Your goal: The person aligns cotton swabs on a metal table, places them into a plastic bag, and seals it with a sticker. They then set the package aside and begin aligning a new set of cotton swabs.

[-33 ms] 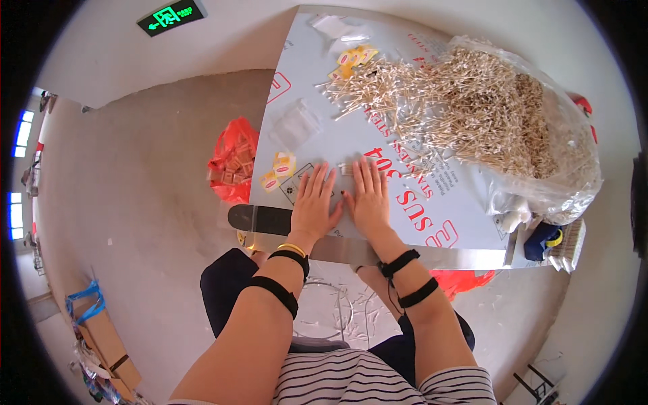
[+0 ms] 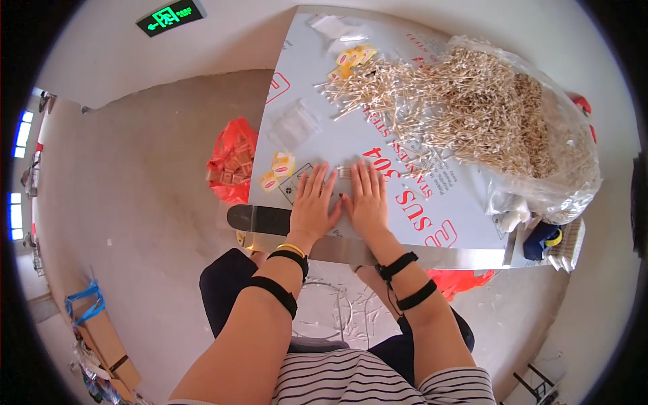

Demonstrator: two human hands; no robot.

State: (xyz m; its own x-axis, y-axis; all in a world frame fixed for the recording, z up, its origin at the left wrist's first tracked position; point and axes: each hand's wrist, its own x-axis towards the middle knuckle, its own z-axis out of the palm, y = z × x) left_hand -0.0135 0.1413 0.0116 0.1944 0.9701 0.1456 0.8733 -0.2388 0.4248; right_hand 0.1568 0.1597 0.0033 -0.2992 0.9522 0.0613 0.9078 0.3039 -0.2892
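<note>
My left hand (image 2: 313, 204) lies flat, palm down, near the front edge of the metal-topped table (image 2: 412, 233), its fingers stretched forward. Beside it my right hand (image 2: 368, 204) rests the same way, and the two thumbs come close together. A few cotton swabs (image 2: 345, 172) lie between the fingertips of both hands; how far they reach under the right fingers is hidden. Just left of my left hand are small yellow-and-white cards (image 2: 282, 164). A large heap of cotton swabs (image 2: 472, 101) spreads over the far right, partly inside a clear plastic bag (image 2: 574, 158).
Clear plastic sachets (image 2: 295, 126) lie on the left side, with more yellow cards (image 2: 351, 61) farther back. A black strip (image 2: 260, 220) lies along the front left edge. A red bag (image 2: 233, 162) of small packs hangs or stands left of the table. A tape dispenser (image 2: 540, 241) is at the right corner.
</note>
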